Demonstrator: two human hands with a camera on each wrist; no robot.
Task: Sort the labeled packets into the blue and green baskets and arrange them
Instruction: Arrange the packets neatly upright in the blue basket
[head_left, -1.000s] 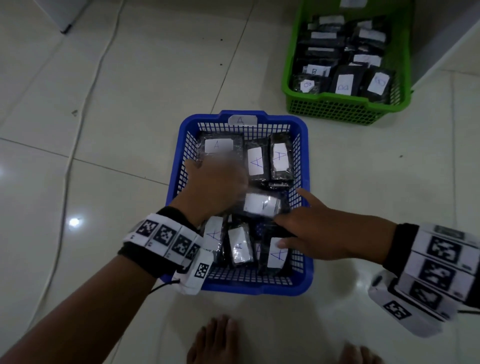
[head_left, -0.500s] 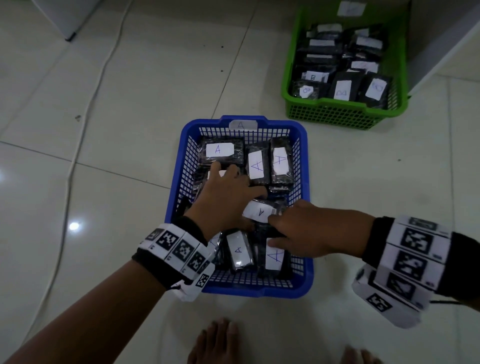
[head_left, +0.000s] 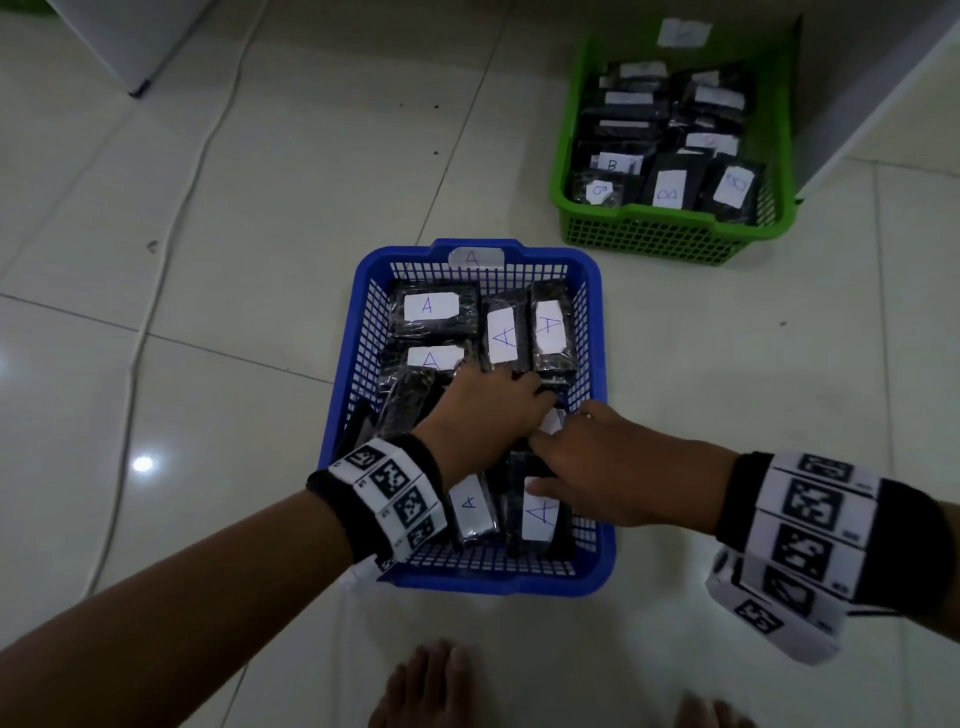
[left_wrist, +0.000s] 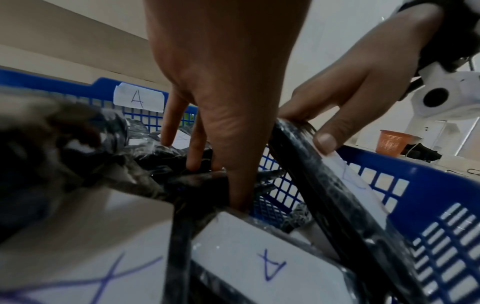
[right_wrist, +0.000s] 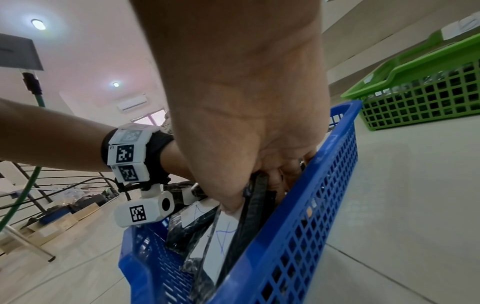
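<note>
The blue basket (head_left: 498, 584) marked A holds several black packets with white "A" labels (head_left: 434, 309), some flat at the back, some standing at the front (head_left: 470, 506). My left hand (head_left: 493, 410) is in the basket's middle. In the left wrist view its fingers (left_wrist: 193, 160) and thumb point straight down among the packets. My right hand (head_left: 571, 447) meets it from the right and grips the top edge of a leaning packet (left_wrist: 345, 174), thumb on its label. The green basket (head_left: 660, 239) at the back right holds "B" packets (head_left: 670, 189).
Pale floor tiles surround both baskets. A white cable (head_left: 171, 218) runs along the floor on the left. My bare feet (head_left: 426, 686) are just in front of the blue basket. A white cabinet edge (head_left: 883, 104) stands beside the green basket.
Both hands have come together and gone deeper into the middle of the blue basket. The right hand, with a finger pointing before, now holds a packet. The labelled packet between them is mostly covered.
</note>
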